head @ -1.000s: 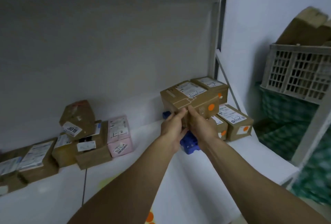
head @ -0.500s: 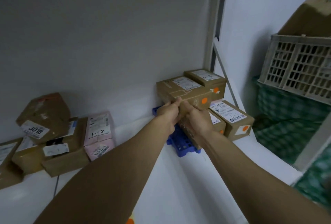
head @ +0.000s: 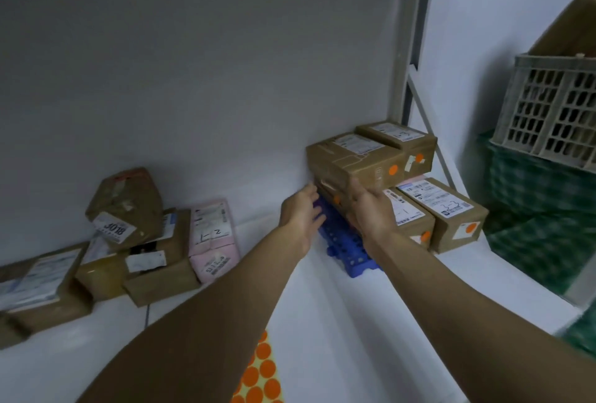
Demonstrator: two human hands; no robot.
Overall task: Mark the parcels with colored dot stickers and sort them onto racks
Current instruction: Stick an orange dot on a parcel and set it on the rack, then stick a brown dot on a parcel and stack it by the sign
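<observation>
Reaching forward over the white rack shelf, both bare forearms stretch toward a stack of brown cardboard parcels at the back right corner. The left hand is open, fingers spread and loose, just beside the left end of the stack and above a blue plastic grid piece that lies on the shelf under the boxes; it holds nothing. The right hand is also open, palm facing the stack, fingers extended up against the front face of the top front parcel; whether the fingertips truly touch the cardboard cannot be told. That parcel rests on top of the stack, bears a white shipping label on its upper face and an orange dot sticker on its right end. Behind it sits a second top parcel, also marked with an orange dot. Lower down, to the right of the hands, stand two more labelled parcels side by side, each with an orange dot near its front bottom edge. On the left of the shelf, well apart, lies a loose heap of brown parcels with a pink parcel leaning among them. A sheet of orange dot stickers shows at the bottom edge, between the forearms. A pale slatted crate stands beyond the rack at right.
</observation>
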